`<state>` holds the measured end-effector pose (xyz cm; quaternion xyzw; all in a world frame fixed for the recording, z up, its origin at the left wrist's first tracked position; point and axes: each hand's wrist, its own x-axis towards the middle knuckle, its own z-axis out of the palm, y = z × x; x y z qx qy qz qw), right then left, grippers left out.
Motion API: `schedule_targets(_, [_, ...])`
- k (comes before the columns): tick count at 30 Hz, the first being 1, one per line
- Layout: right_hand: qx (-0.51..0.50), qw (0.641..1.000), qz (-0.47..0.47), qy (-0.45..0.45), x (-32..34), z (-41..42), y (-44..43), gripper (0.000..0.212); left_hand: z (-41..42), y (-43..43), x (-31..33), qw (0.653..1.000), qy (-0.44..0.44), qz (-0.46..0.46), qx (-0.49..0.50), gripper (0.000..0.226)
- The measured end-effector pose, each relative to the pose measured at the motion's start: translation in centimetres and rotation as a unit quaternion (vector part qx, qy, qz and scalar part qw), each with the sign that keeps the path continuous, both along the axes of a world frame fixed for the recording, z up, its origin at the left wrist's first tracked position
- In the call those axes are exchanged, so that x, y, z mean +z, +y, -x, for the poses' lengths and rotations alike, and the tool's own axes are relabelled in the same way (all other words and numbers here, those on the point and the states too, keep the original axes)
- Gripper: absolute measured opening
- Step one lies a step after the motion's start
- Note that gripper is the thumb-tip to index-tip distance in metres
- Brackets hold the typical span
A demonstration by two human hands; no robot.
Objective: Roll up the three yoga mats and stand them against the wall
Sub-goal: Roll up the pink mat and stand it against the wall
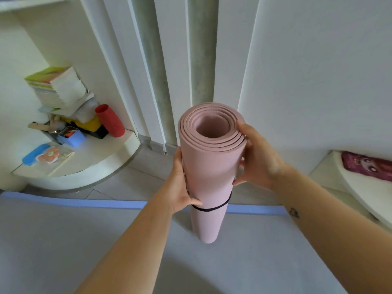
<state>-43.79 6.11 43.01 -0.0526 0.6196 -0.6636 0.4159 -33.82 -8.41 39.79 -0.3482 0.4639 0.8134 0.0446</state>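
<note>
— How's the light where you're standing?

— Bright, soft and even. My arms throw a faint grey shadow on the flat mat (63, 240) below them, and the rolled mat (209, 166) casts a small one at its base.

— Any glare?

— None. The wall (318, 71) behind the roll looks nearly washed out.

— Sharpness?

— Slightly soft all over. The wide lens bends straight lines, most strongly far from the roll, at the edges.

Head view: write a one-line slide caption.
Both hands, left hand and right hand, hold a rolled pink yoga mat upright on a flat grey mat.
</note>
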Motion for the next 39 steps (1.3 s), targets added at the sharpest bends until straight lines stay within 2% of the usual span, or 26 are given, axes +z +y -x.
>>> schedule_targets(4, [-0.071,0.997,0.031,0.028,3.8,3.7,5.1,0.065,4.9,3.7,3.5,0.999,0.029,0.008,-0.035,0.04])
schedule_targets(8, [-0.115,0.991,0.026,0.06,5.9,7.8,11.4,0.057,10.5,9.7,6.5,0.996,0.056,0.041,-0.062,0.05])
schedule_targets(11, [-0.149,0.986,0.011,0.079,6.4,10.6,15.5,0.05,13.6,14.3,8.0,0.991,0.083,0.028,-0.101,0.055])
schedule_targets(16, [-0.208,0.976,-0.007,0.068,4.8,13.7,20.5,0.051,17.2,18.9,6.9,0.982,0.095,0.04,-0.159,0.078])
schedule_targets(22, [-0.232,0.971,0.016,0.059,3.6,15.6,24.9,0.052,19.3,22.8,6.7,0.966,0.115,0.106,-0.208,0.069])
schedule_targets(26, [-0.215,0.975,0.011,0.057,3.3,16.6,25.3,0.057,20.5,23.3,6.9,0.971,0.105,0.103,-0.191,0.042])
schedule_targets(30, [-0.181,0.982,-0.007,0.052,2.6,18.0,24.2,0.055,21.1,22.9,6.4,0.978,0.079,0.109,-0.157,0.048])
schedule_targets(33, [-0.157,0.986,-0.017,0.046,1.9,19.0,22.0,0.042,21.5,21.7,6.2,0.984,0.057,0.116,-0.123,0.046])
schedule_targets(36, [-0.13,0.99,-0.021,0.042,1.9,19.6,18.9,0.025,22.0,19.4,5.8,0.988,0.048,0.12,-0.082,0.035])
schedule_targets(39, [-0.107,0.993,-0.024,0.04,1.4,20.4,15.5,0.027,22.2,16.8,5.2,0.989,0.052,0.132,-0.05,0.029])
